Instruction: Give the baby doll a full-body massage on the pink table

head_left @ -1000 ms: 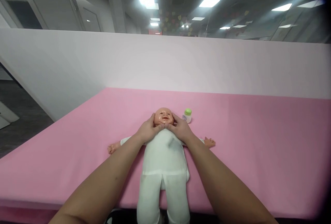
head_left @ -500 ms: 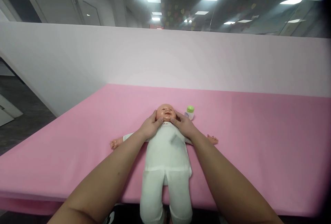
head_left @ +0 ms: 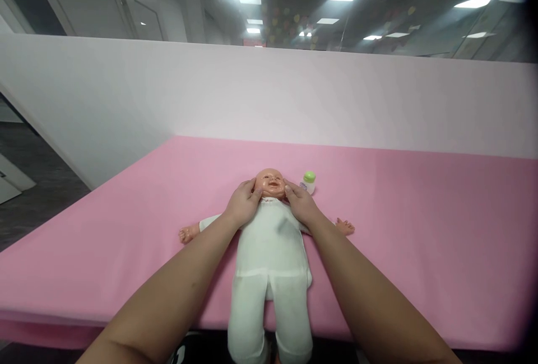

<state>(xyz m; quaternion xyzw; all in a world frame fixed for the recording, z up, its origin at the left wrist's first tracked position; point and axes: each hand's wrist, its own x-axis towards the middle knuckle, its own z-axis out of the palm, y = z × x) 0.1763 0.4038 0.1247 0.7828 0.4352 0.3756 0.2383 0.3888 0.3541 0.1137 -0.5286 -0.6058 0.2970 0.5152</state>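
Note:
A baby doll (head_left: pixel 269 246) in a white suit lies on its back on the pink table (head_left: pixel 420 224), legs hanging over the near edge. Its arms are spread out to both sides. My left hand (head_left: pixel 242 204) rests against the left side of the doll's head (head_left: pixel 269 182), fingers on the cheek. My right hand (head_left: pixel 299 203) touches the right cheek the same way. Neither hand grips anything; the fingers lie flat on the face. A small white bottle with a green cap (head_left: pixel 309 182) stands just right of the head, behind my right hand.
A white partition wall (head_left: pixel 269 89) rises behind the pink table. The table's left edge drops to a dark floor (head_left: pixel 37 190). Ceiling lights and doors show above the partition.
My fingers have slid from under the doll's chin outward and up along both cheeks. The view shifted slightly upward early on, then held still.

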